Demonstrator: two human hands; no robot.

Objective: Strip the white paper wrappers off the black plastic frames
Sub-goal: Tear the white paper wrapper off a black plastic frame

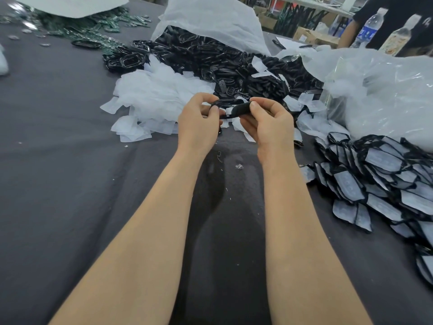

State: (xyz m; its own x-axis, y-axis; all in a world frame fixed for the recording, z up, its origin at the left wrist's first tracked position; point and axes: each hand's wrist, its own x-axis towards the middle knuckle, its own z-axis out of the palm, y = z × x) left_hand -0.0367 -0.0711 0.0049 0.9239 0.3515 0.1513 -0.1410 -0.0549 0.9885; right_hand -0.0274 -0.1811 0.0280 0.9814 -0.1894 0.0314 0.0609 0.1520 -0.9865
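Both my hands hold one black plastic frame [230,106] above the dark cloth, just in front of the paper heap. My left hand [199,118] pinches its left end. My right hand [267,120] pinches its right end with thumb on top. A bit of white shows under the frame between my hands; I cannot tell whether it is on the frame. A pile of frames with white paper wrappers [384,181] lies at the right. A heap of bare black frames [210,59] lies behind my hands. Loose white wrappers [152,97] are heaped to the left of it.
The table has a dark grey cloth [70,160]. A large white plastic bag [210,17] opens over the black heap; clear bags [386,90] lie at the right. Green parts [93,22] lie far left. Two bottles [370,26] and a person in black stand at the far right.
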